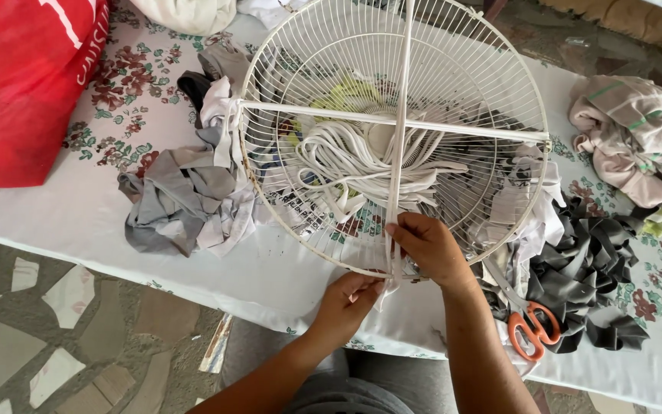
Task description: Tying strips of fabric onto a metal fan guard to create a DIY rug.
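Note:
A round white wire fan guard (469, 84) lies on the cloth-covered table. White fabric strips cross it: one vertical strip (402, 115) and one horizontal strip (453, 129). At the guard's near rim, my right hand (427, 247) pinches the lower end of the vertical strip against the wire. My left hand (346, 303), just below the rim, grips the loose tail of the same strip. A bundle of white strips (354, 161) lies under the guard's centre.
Orange-handled scissors (532, 328) lie right of my right arm. Dark grey strips (591, 276) sit beside them. Grey and white cloth scraps (185, 195) are piled at left, a red bag (21, 84) at far left, striped cloth (637, 138) at far right. Stone floor below.

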